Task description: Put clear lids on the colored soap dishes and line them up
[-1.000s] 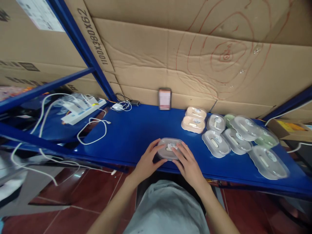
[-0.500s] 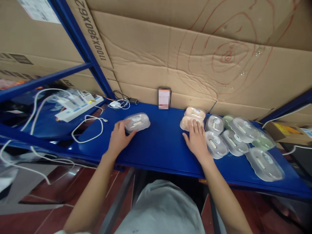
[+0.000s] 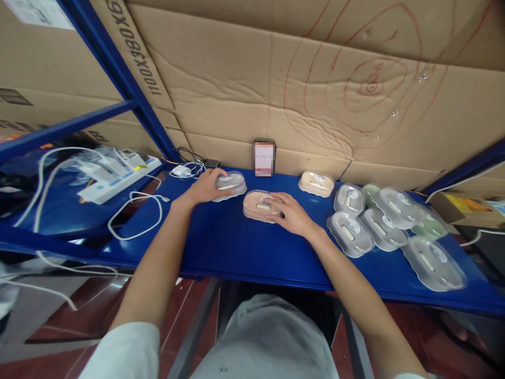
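Observation:
My left hand point(image 3: 208, 187) is closed around the left end of a grey lidded plastic box point(image 3: 232, 184) on the blue table point(image 3: 236, 247). In front of it and slightly right, a peach-coloured lidded box point(image 3: 256, 204) has my right hand point(image 3: 290, 213) gripping its right end. Both boxes have clear lids with a pale bar on top. Another peach box point(image 3: 315, 183) stands by the cardboard at the back. Farther right are several more boxes, among them a small grey one point(image 3: 349, 199), a front grey one point(image 3: 350, 232) and a green one point(image 3: 432, 226).
A phone-like device point(image 3: 264, 158) leans on the cardboard wall point(image 3: 221, 95). At left lie a power strip point(image 3: 118, 181), a white cable point(image 3: 136, 234) and a white charger point(image 3: 181, 171). Blue frame posts point(image 3: 130, 89) rise at left, and an open carton point(image 3: 469, 210) sits at right.
My right hand has brought the nearer peach box left from beside the other peach box. My left hand and the grey box have shifted slightly back and right.

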A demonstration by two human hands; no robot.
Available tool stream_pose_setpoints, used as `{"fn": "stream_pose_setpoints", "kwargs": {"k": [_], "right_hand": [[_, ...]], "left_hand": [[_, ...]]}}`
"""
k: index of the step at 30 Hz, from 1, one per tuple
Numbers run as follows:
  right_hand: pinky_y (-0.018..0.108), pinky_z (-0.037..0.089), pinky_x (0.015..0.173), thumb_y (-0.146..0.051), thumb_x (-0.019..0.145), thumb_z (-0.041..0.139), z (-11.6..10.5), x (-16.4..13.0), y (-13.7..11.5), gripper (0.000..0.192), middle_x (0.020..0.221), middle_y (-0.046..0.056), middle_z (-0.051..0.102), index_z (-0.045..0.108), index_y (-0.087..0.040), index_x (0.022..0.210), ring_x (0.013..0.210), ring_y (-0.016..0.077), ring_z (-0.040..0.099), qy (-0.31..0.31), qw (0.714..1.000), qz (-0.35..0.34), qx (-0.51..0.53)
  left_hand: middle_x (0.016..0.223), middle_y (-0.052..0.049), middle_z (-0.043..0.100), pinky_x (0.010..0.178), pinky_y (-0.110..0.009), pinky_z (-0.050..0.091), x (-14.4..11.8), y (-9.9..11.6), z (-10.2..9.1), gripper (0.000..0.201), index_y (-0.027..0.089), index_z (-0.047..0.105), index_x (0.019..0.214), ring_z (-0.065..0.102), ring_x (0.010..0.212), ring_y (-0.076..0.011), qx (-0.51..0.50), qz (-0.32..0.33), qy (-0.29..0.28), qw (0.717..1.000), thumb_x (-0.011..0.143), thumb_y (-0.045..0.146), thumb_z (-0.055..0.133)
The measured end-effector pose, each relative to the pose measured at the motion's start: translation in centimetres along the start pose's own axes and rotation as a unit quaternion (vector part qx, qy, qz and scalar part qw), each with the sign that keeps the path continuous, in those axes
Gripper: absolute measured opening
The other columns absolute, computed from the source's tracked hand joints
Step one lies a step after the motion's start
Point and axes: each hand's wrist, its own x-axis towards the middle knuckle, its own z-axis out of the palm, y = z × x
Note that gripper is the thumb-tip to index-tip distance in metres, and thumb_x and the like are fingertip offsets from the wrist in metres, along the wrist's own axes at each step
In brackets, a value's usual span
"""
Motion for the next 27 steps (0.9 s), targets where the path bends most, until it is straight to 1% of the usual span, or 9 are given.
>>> {"fn": "stream_pose_setpoints", "kwargs": {"k": [3,6,8,9,13,16,19,23,27], "right_hand": [[0.048,0.046,0.117,-0.045,0.112,0.046,0.6,-0.1,0.6,0.050,0.155,0.011,0.062,0.054,-0.026,0.157,0.145,0.0290,0.055,0.032,0.998,0.048,-0.012],[0.052,0.036,0.123,-0.037,0.113,0.039,0.6,-0.7,0.7,0.049,0.160,0.015,0.056,0.056,-0.019,0.156,0.152,0.0323,0.046,0.075,0.993,0.085,-0.030],[0.051,0.034,0.124,-0.034,0.114,0.037,0.6,-0.9,0.1,0.047,0.158,0.014,0.058,0.060,-0.020,0.152,0.151,0.0308,0.048,0.090,0.993,0.069,-0.040],[0.049,0.035,0.122,-0.036,0.114,0.039,0.7,-1.0,-0.3,0.045,0.154,0.013,0.062,0.061,-0.022,0.151,0.147,0.0292,0.052,0.085,0.994,0.045,-0.043],[0.047,0.035,0.119,-0.044,0.109,0.057,1.6,-1.1,-2.4,0.048,0.148,0.013,0.067,0.059,-0.024,0.153,0.140,0.0281,0.057,0.014,0.997,-0.052,-0.055],[0.047,0.033,0.119,-0.041,0.109,0.057,2.0,-1.1,-3.3,0.045,0.145,0.014,0.069,0.062,-0.022,0.150,0.140,0.0269,0.057,-0.008,0.996,-0.063,-0.061],[0.045,0.032,0.117,-0.042,0.112,0.051,1.7,-1.1,-3.5,0.041,0.140,0.012,0.073,0.065,-0.024,0.146,0.133,0.0245,0.061,-0.009,0.997,-0.062,-0.042],[0.043,0.034,0.113,-0.044,0.113,0.048,1.1,-1.2,-3.3,0.044,0.139,0.011,0.074,0.063,-0.022,0.149,0.128,0.0246,0.062,0.003,0.999,-0.053,-0.013],[0.041,0.036,0.112,-0.038,0.114,0.043,0.7,-1.1,-2.6,0.041,0.138,0.008,0.075,0.065,-0.024,0.146,0.130,0.0236,0.062,0.043,0.999,-0.020,-0.027]], "left_hand": [[0.130,-0.010,0.070,0.105,-0.041,0.053,1.0,-0.2,1.1,0.066,0.022,0.063,0.133,0.067,0.119,-0.0304,-0.015,0.012,0.007,1.000,0.089,0.071,0.064],[0.155,-0.016,0.055,0.120,-0.050,0.041,0.3,0.0,2.1,0.064,0.020,0.059,0.144,0.053,0.143,-0.0358,-0.004,0.016,0.045,0.999,0.097,0.063,0.059],[0.165,-0.017,0.043,0.126,-0.055,0.030,-0.4,0.5,2.3,0.061,0.022,0.057,0.149,0.041,0.153,-0.0380,0.007,0.023,0.073,0.997,0.100,0.058,0.059],[0.165,-0.016,0.042,0.127,-0.056,0.028,-0.8,0.9,2.3,0.058,0.023,0.059,0.148,0.039,0.154,-0.0383,0.016,0.032,0.085,0.996,0.101,0.056,0.060],[0.149,-0.015,0.056,0.123,-0.061,0.027,-1.6,2.3,2.0,0.042,0.025,0.075,0.126,0.048,0.142,-0.0398,0.090,0.100,0.082,0.988,0.094,0.053,0.074],[0.152,-0.016,0.055,0.121,-0.063,0.025,-1.8,2.9,2.2,0.031,0.024,0.080,0.114,0.046,0.144,-0.0409,0.121,0.131,0.053,0.983,0.093,0.047,0.077],[0.154,-0.015,0.056,0.120,-0.062,0.028,-1.6,2.9,2.5,0.024,0.023,0.081,0.106,0.045,0.145,-0.0405,0.123,0.137,0.040,0.982,0.098,0.044,0.071],[0.137,-0.014,0.070,0.109,-0.053,0.041,-1.5,2.8,2.9,0.026,0.023,0.076,0.111,0.059,0.130,-0.0360,0.125,0.137,0.010,0.983,0.103,0.041,0.060],[0.129,-0.016,0.074,0.102,-0.048,0.046,-1.6,3.0,2.9,0.028,0.020,0.070,0.117,0.065,0.124,-0.0354,0.131,0.124,-0.004,0.984,0.107,0.037,0.050]]}}
